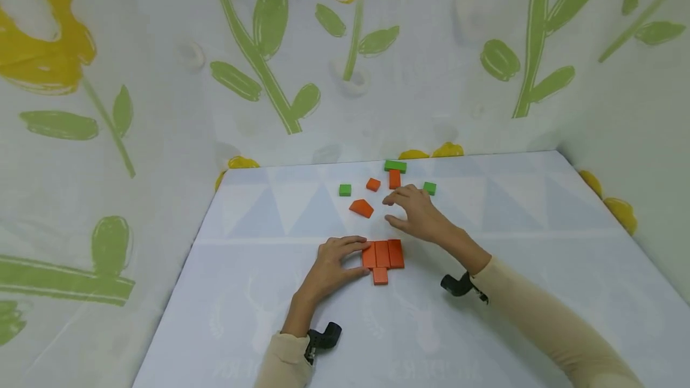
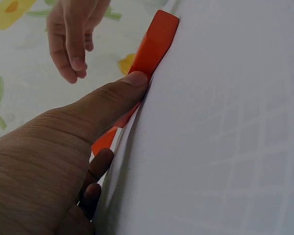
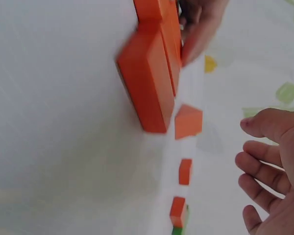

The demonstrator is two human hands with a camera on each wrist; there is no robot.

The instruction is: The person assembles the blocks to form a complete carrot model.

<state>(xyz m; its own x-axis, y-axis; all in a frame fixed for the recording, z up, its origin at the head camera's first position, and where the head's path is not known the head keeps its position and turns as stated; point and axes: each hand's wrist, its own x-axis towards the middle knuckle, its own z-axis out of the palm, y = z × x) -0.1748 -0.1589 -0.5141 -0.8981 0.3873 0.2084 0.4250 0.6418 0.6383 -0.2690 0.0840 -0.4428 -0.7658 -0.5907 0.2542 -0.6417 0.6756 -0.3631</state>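
Three upright orange rectangular blocks lie side by side on the table, with a smaller orange block against their near edge. My left hand holds the leftmost rectangular block, index finger at its far end and thumb by its near corner. In the left wrist view the thumb presses along orange block sides. My right hand hovers beyond the row, fingers and thumb spread apart with nothing between them. An orange five-sided block lies just left of its fingertips.
Toward the back lie a small orange block, a green block, and an orange rectangle touching a long green block. Another green block is partly behind the right hand. Flower-patterned cloth rises behind the table.
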